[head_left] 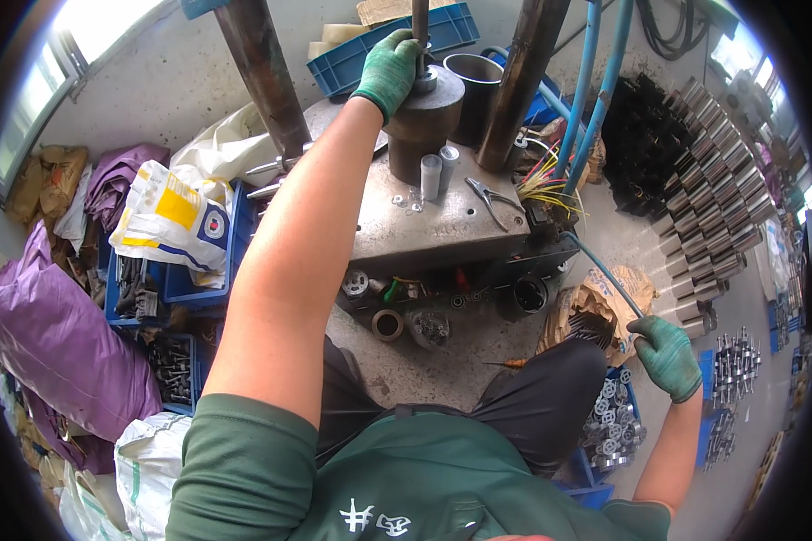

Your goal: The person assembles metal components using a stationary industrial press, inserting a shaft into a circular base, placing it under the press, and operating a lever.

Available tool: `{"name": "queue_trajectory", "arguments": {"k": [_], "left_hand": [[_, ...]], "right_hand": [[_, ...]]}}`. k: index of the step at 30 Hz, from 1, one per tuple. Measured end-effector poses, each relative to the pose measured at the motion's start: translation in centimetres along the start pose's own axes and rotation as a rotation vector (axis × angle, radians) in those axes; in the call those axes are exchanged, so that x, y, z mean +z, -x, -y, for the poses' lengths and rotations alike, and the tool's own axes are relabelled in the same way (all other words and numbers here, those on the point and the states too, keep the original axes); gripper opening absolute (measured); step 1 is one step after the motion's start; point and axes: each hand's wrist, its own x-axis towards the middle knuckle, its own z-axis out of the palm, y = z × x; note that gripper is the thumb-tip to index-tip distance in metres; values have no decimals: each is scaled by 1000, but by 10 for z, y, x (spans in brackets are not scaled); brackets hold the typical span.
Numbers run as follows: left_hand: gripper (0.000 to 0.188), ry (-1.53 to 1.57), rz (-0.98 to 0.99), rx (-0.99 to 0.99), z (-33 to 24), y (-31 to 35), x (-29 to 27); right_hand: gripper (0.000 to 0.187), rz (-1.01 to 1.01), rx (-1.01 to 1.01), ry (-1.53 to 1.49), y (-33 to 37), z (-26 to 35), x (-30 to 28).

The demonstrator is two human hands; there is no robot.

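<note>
My left hand [391, 72], in a green glove, reaches up with its fingers closed about an upright metal rod [420, 36]. This rod stands over a round steel block [429, 95] on the press bed [424, 225]. The fingertips are partly hidden at the rod. Off to the right, my gloved right hand [668, 359] is closed on the lower end of a long thin lever [604, 272], which slopes up to the press's right side. In front of the block stand two small grey cylinders [431, 178]. Pliers [494, 203] lie on the bed nearby, beside several small rings [408, 202].
Two thick steel columns [262, 77] flank the block. Blue hoses [595, 108] and loose coloured wires [541, 176] hang at the right. Stacked metal tubes [717, 180] line the right side. Blue crates [180, 374] and purple sacks [72, 334] crowd the left.
</note>
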Motion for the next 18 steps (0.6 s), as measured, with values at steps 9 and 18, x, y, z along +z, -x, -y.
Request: {"name": "queue_trajectory", "arguments": {"k": [9,18], "left_hand": [[34,27,4,-47,1,1,3],[34,4,-3,-27,5,1,-7]], "right_hand": [[25,192,-10,94,-1,0,-7],[25,132,-12,1,-4,3,-8]]}}
